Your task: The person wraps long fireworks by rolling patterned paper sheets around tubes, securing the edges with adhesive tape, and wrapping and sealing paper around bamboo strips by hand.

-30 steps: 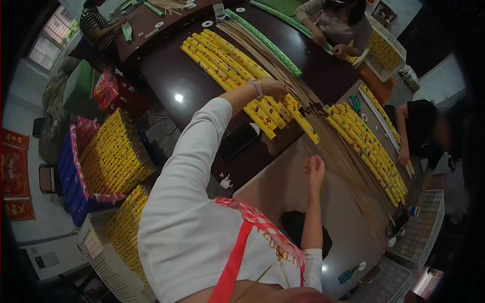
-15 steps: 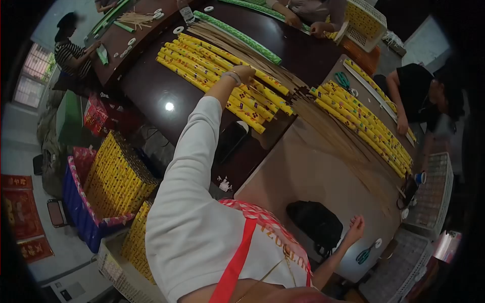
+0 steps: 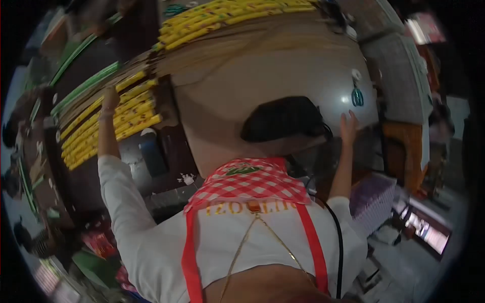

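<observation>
My left hand rests on a row of yellow patterned rolls lying side by side at the left of the table. Motion blur hides whether its fingers grip one. At the right, my right hand is raised, holding nothing, its fingers apart. Just beyond its fingertips lies a pair of teal-handled scissors, with a white tape roll above. A black bag sits on the pale board between my hands.
More yellow rolls lie at the far edge. Thin brown strips lie before them, and green rolls at the far left. A dark phone is near my left forearm. Pale crates stand right of the table.
The view has swung to the right, so the scissors and black bag sit higher in it. My right hand has come nearer the scissors. My left hand is still at the yellow rolls.
</observation>
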